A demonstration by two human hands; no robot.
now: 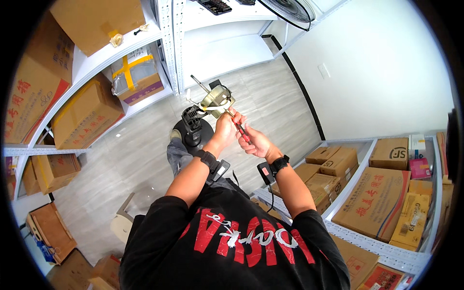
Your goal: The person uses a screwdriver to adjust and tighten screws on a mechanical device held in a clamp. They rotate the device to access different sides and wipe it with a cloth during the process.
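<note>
A fan motor head [216, 99] with a long metal shaft and a pale cable sits on a black fan stand [192, 126] in front of me. My right hand [258, 143] is closed round the handle of a red and black screwdriver [242, 132], which points up and left at the motor's near side. My left hand [225, 130] is closed beside the motor, its fingers at the front part of the screwdriver. The screwdriver's tip and what it meets are too small to make out.
Shelves with cardboard boxes [89, 116] rise on the left, and another box shelf [371, 203] stands on the right. A fan grille [290, 12] rests on the far white shelf [227, 55]. A pale chair [122, 224] is behind my left side.
</note>
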